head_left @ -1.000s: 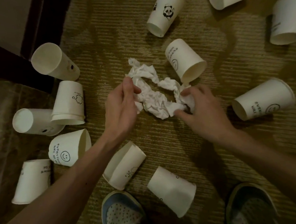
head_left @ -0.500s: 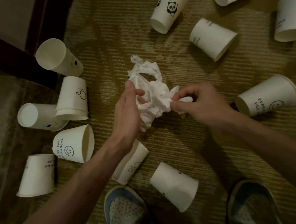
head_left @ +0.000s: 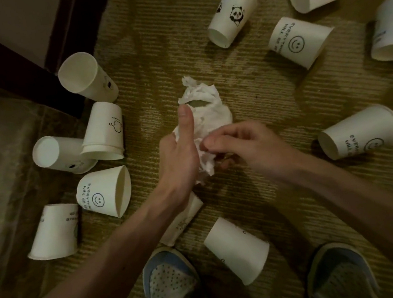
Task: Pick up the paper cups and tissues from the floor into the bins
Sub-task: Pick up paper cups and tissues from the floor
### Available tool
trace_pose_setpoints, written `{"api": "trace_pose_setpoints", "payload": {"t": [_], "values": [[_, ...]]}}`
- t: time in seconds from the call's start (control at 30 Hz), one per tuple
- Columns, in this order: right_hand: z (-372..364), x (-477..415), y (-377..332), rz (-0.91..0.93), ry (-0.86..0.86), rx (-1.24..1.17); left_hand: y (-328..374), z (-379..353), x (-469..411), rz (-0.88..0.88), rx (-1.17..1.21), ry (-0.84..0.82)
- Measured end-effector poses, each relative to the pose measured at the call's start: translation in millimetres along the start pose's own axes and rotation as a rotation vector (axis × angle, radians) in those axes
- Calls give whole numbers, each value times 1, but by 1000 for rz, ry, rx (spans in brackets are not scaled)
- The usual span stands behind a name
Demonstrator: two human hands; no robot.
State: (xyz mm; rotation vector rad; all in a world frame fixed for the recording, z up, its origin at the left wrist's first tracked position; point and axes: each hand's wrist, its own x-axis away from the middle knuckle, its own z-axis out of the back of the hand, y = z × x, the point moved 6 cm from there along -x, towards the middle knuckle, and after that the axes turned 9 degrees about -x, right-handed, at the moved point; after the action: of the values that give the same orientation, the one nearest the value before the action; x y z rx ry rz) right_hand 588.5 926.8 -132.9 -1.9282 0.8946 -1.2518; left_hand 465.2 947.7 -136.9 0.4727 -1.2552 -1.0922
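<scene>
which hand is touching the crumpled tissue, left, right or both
Touching, both. The head view shows the left hand with its thumb lying across the crumpled tissue, and the right hand with curled fingertips pinching its lower part.

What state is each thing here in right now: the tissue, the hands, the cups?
tissue: crumpled wad, held by both hands.
left hand: grips the tissue, thumb straight.
right hand: pinches the tissue, fingers curled.
panda cup: lying on its side.
left smiley cup: on its side, mouth squashed.
cup between the shoes: tipped over.
cup under the left forearm: flattened, partly hidden.
</scene>
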Motion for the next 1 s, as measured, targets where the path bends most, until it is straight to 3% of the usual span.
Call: {"api": "trace_pose_setpoints", "payload": {"t": [0.1,0.23,0.37,0.47,0.63,0.8,1.0], "values": [[3,-7,-6,-39,-27,36,-6,15,-3,34,11,88],[35,-31,-21,76,268,272,-10,35,-10,70,-4,151],[34,-68,-23,45,129,630,-13,49,-15,41,-87,200],[30,-81,-17,-7,102,660,-17,58,-20,30,-121,261],[34,-77,-15,-36,250,538,-22,58,-31,62,-205,247],[14,-54,9,-142,150,-98,-18,52,-33,22,-228,227],[-8,-26,18,-291,31,-607,-2,31,-22,-89,-203,118]]}}
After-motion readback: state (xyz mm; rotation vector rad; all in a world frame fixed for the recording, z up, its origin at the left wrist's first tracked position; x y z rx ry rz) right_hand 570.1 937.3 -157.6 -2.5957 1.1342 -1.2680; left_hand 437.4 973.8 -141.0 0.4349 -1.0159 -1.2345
